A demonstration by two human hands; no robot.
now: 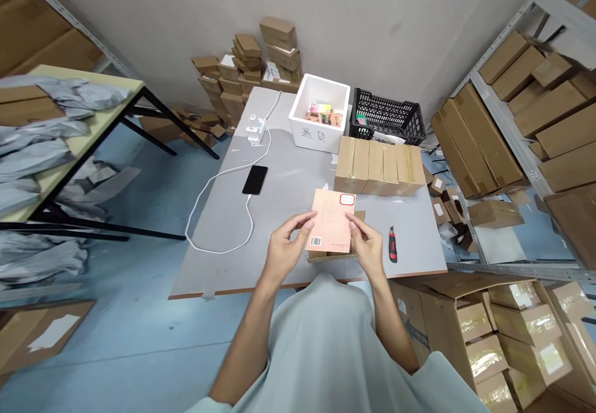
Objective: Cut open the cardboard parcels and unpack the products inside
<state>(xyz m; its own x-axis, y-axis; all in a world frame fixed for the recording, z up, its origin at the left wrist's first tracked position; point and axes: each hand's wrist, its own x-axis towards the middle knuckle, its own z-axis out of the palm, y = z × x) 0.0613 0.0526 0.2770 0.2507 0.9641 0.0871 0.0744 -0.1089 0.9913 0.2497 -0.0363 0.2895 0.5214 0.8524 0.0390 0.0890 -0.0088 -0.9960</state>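
A thin pink booklet (331,220), with a barcode at its lower left and a red-edged label at its upper right, is held up between my two hands. My left hand (289,242) pinches its left edge between thumb and fingers. On the opposite edge, my right hand (366,239) grips in the same way. Beneath the booklet lies a cardboard box (321,256), mostly hidden by it. To the right of my right hand a red and black utility knife (393,245) rests on the grey table (284,208).
Three taped cartons (382,167) stand side by side ahead. Behind them are a white foam box (318,136) holding small packets and a black plastic crate (395,115). A phone (255,180) with a white cable (205,192) lies left. Box-filled shelves (521,133) line the right.
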